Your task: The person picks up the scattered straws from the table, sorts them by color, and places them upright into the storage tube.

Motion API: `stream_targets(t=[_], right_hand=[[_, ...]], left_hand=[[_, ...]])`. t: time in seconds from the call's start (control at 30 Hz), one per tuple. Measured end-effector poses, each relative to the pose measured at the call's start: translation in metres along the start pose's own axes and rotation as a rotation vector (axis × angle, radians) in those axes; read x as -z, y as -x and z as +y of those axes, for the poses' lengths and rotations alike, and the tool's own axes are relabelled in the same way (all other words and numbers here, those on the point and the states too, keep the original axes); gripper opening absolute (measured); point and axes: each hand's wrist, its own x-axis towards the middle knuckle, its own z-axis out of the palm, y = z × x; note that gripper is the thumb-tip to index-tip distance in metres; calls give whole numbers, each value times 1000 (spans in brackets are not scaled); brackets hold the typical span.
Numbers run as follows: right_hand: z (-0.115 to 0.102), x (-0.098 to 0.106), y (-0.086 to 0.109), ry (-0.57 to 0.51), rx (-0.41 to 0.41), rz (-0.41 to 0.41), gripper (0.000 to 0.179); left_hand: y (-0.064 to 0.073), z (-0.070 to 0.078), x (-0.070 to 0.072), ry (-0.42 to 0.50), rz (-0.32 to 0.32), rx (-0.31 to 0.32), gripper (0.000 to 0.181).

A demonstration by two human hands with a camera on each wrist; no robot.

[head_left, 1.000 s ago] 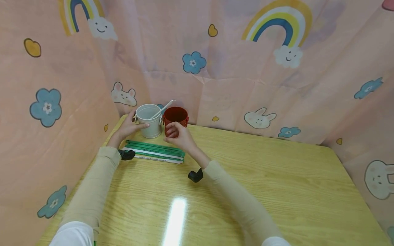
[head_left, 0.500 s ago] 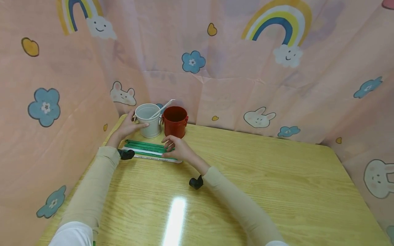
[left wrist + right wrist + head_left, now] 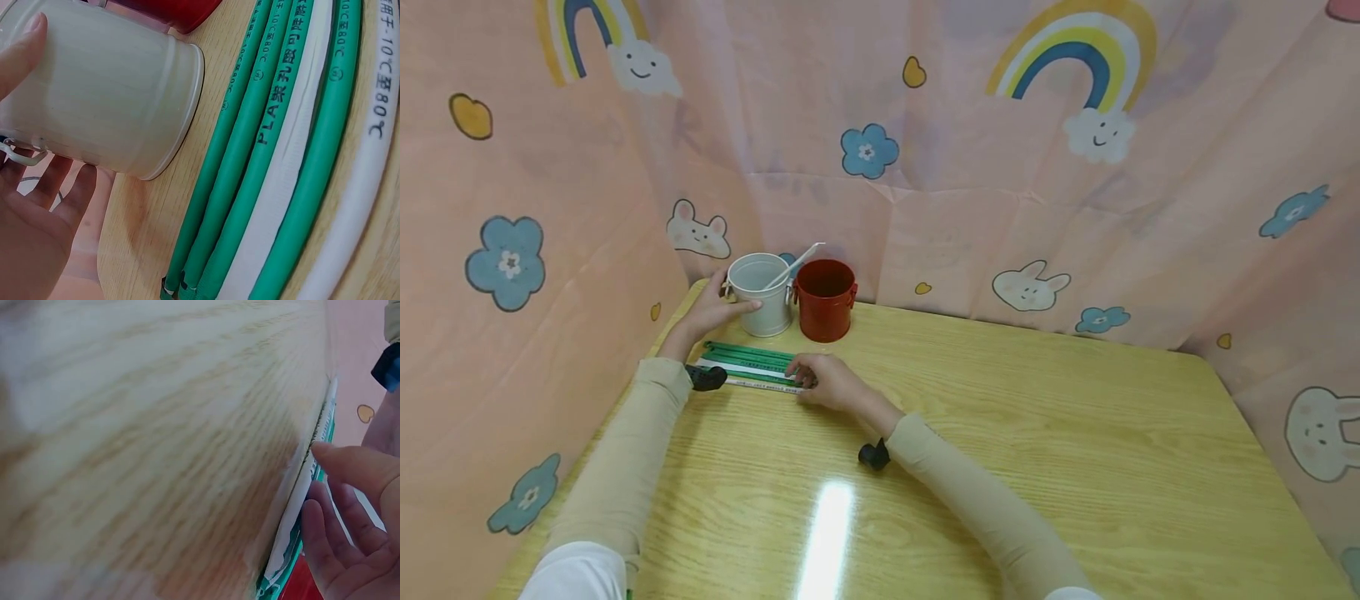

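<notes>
My left hand (image 3: 706, 315) holds the white metal bucket (image 3: 769, 318) by its left side. In the left wrist view the thumb lies on the bucket's wall, with the other fingers beside its handle. A thin white straw (image 3: 794, 266) leans out of this bucket. Close on its right stands a red bucket (image 3: 825, 317). In front lies a row of wrapped straws (image 3: 256, 200), green and white, side by side. My right hand (image 3: 835, 383) is at their right end, fingers bent. In the right wrist view its thumb touches the near white straw (image 3: 292, 519); I cannot tell if it pinches one.
A pale wood table (image 3: 1075, 450) carries everything, with its left edge (image 3: 617, 408) close beside the left forearm. Pink printed cloth (image 3: 955, 192) hangs behind and along the sides. Black wrist mounts (image 3: 874, 455) sit under the forearms.
My right hand has come away from the red bucket, moved down toward me, and lowered its fingers onto the straws' right end. The left hand has stayed on the white bucket.
</notes>
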Motion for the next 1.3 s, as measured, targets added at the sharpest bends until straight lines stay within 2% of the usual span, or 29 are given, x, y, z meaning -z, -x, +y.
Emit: stream_targets(t=[0.13,0.37,0.57,0.67,0.87,1.03,1.3], right_hand=[[-1,-1,2,78,13,-9,28],[-7,7,9,229,-38,-66,31],[-17,10,8,341,-70,-89,28],[-23,7,3,391,-55,-82,27],[-32,-5,-2,493,-13,-124,22],[-36,-13,-5,559,14,-101,20],[-36,-10,-3,520,13,-123,17]], left_hand=[[-7,-13,0,-10,14,-19,89],[-7,-13,0,-1,16,-31,90],[-7,-12,1,-15,23,13,93],[-6,-8,2,-12,21,17,92],[10,15,-1,8,-15,36,88],[17,26,-1,11,-19,23,86],[15,26,-2,17,-16,35,86]])
